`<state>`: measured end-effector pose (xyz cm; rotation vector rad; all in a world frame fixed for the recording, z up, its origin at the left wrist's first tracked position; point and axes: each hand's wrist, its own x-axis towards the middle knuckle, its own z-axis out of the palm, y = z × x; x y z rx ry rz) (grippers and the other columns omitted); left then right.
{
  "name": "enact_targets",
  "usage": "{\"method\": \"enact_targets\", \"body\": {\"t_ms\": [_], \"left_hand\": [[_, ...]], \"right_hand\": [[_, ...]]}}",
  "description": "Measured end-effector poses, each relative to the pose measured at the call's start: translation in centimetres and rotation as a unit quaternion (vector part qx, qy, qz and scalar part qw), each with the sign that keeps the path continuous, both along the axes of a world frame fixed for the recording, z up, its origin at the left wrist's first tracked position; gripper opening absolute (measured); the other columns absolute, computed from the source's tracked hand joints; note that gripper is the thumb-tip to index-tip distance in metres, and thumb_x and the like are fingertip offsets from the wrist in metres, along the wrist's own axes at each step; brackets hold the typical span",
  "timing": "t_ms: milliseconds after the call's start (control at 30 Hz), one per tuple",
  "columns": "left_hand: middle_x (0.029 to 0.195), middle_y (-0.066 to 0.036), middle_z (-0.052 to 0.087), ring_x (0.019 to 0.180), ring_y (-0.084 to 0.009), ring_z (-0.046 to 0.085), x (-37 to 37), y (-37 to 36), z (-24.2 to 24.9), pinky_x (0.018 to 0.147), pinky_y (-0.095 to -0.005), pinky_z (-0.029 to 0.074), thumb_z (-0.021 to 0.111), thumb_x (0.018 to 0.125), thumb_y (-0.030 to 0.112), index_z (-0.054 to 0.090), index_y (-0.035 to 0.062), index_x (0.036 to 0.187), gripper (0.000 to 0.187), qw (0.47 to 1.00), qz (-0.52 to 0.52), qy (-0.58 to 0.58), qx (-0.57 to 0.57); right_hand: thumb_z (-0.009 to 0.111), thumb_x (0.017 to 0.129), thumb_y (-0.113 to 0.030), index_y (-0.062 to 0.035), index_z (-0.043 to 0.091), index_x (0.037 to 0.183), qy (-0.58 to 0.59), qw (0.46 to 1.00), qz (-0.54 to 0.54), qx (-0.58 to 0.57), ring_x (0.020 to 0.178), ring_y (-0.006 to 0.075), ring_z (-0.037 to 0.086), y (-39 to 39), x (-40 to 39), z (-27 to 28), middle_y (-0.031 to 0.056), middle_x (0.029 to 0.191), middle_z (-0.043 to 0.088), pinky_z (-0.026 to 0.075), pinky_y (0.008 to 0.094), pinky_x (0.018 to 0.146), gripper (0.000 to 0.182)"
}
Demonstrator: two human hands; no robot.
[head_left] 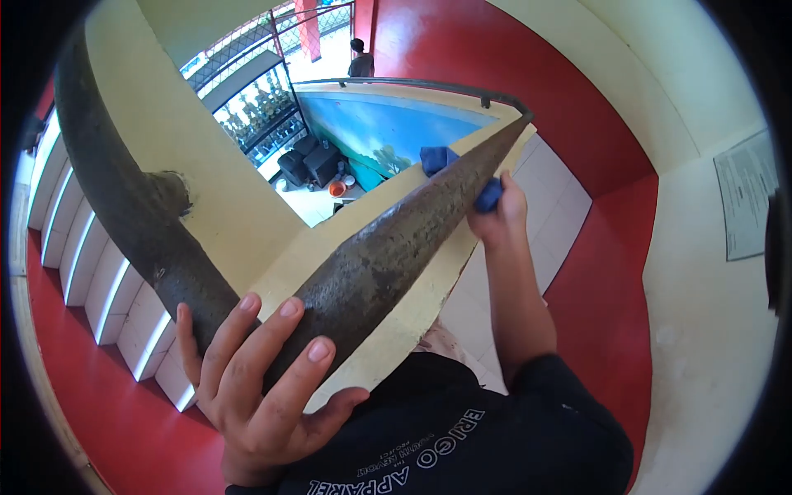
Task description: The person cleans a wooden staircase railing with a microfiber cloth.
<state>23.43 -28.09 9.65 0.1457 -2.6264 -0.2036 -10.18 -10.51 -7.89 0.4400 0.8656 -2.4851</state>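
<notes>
A dark metal handrail (pixel 375 268) with a worn, patchy surface runs from the corner in front of me toward the far right. Its other length curves up along the left, fixed to the cream wall. My left hand (pixel 264 379) rests at the rail's corner, fingers spread and thumb held away from the metal. Further along, my right hand (pixel 505 210) grips a blue cloth (pixel 488 195) against the rail's right side. More of the same blue shows over the rail's far side; the middle part is hidden behind the rail.
White-edged stairs (pixel 115 297) lie left beside red flooring. Below, beyond the cream ledge (pixel 437 305), are black chairs (pixel 312 161), an orange bowl (pixel 337 189) and a plant shelf (pixel 262 107). A person (pixel 360 62) stands in the background. A notice (pixel 747 194) hangs on the right wall.
</notes>
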Motion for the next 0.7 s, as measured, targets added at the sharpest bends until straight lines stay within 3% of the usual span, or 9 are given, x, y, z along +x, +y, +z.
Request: {"method": "enact_targets", "body": {"t_ms": [133,233,300,400,433,500,567,633,700], "left_hand": [[0.126,-0.015,0.064,0.127,-0.0444,0.056,0.0,0.3,0.6,0.113,-0.0698,0.027,0.065,0.086,0.064,0.056,0.0207,0.128,0.061,0.999,0.013,-0.028,-0.012],[0.130,-0.017,0.063,0.131,-0.0488,0.051,0.1,-0.1,0.2,0.113,-0.0683,0.029,0.060,0.089,0.066,0.057,0.0202,0.130,0.061,0.999,0.009,-0.027,-0.031],[0.132,-0.018,0.062,0.132,-0.0491,0.050,0.0,0.6,0.2,0.114,-0.0672,0.029,0.060,0.089,0.065,0.059,0.0201,0.129,0.060,0.998,0.046,-0.034,-0.036],[0.134,-0.020,0.061,0.133,-0.0497,0.049,-0.3,0.9,0.1,0.114,-0.0657,0.029,0.057,0.092,0.063,0.060,0.0174,0.130,0.059,0.997,0.066,-0.012,-0.039],[0.133,-0.020,0.061,0.133,-0.0497,0.049,-0.3,0.8,0.0,0.114,-0.0657,0.029,0.055,0.093,0.063,0.060,0.0167,0.130,0.059,0.997,0.062,-0.002,-0.037],[0.133,-0.020,0.062,0.132,-0.0481,0.050,-0.1,0.5,-0.3,0.116,-0.0645,0.028,0.049,0.095,0.064,0.059,0.0155,0.131,0.061,0.998,0.052,0.021,-0.034],[0.133,-0.020,0.062,0.133,-0.0463,0.050,0.3,0.6,-0.6,0.117,-0.0625,0.027,0.048,0.095,0.065,0.059,0.0154,0.131,0.062,0.998,0.038,0.048,-0.002],[0.134,-0.020,0.061,0.135,-0.0438,0.049,0.3,0.3,-0.9,0.118,-0.0587,0.026,0.047,0.096,0.065,0.057,0.0149,0.133,0.064,0.997,0.010,0.076,0.024],[0.134,-0.021,0.061,0.139,-0.0430,0.045,0.1,-0.5,-1.8,0.120,-0.0578,0.022,0.050,0.094,0.066,0.056,0.0117,0.134,0.068,0.991,-0.032,0.117,0.048]], "right_hand": [[0.040,0.109,-0.036,0.0004,0.047,0.137,0.127,0.980,-0.103,0.112,0.127,0.0300,0.054,-0.6,3.1,0.7,0.0156,0.138,0.055,0.042,0.0451,0.110,0.047],[0.047,0.107,-0.035,0.0014,0.047,0.134,0.174,0.963,-0.109,0.175,0.122,0.0281,0.058,-0.2,-3.0,-4.0,0.0133,0.133,0.059,0.043,0.0408,0.109,0.045],[0.049,0.107,-0.034,0.0017,0.044,0.141,0.162,0.956,-0.108,0.218,0.130,0.0243,0.051,0.1,-6.5,-4.6,0.0128,0.140,0.053,0.038,0.0374,0.112,0.049],[0.048,0.108,-0.032,0.0030,0.042,0.144,0.188,0.951,-0.086,0.232,0.130,0.0244,0.050,0.3,-5.2,-3.1,0.0141,0.142,0.051,0.037,0.0377,0.113,0.051],[0.046,0.109,-0.029,0.0049,0.039,0.147,0.247,0.934,-0.083,0.245,0.132,0.0256,0.049,0.5,-3.1,-3.0,0.0140,0.143,0.051,0.036,0.0355,0.113,0.052],[0.046,0.107,-0.023,0.0054,0.040,0.147,0.489,0.806,-0.078,0.324,0.130,0.0225,0.050,0.9,2.2,0.0,0.0131,0.140,0.053,0.037,0.0336,0.110,0.049],[0.047,0.106,-0.017,0.0059,0.042,0.147,0.693,0.611,-0.075,0.375,0.128,0.0194,0.051,1.4,7.6,3.8,0.0123,0.138,0.054,0.038,0.0316,0.107,0.047],[0.049,0.103,-0.011,0.0049,0.047,0.143,0.642,0.652,0.009,0.403,0.120,0.0162,0.054,1.9,9.5,4.0,0.0111,0.130,0.059,0.041,0.0312,0.102,0.044],[0.051,0.098,-0.005,0.0037,0.054,0.134,0.537,0.745,0.101,0.383,0.106,0.0158,0.057,2.5,8.7,4.2,0.0095,0.116,0.064,0.044,0.0318,0.096,0.038]]}}
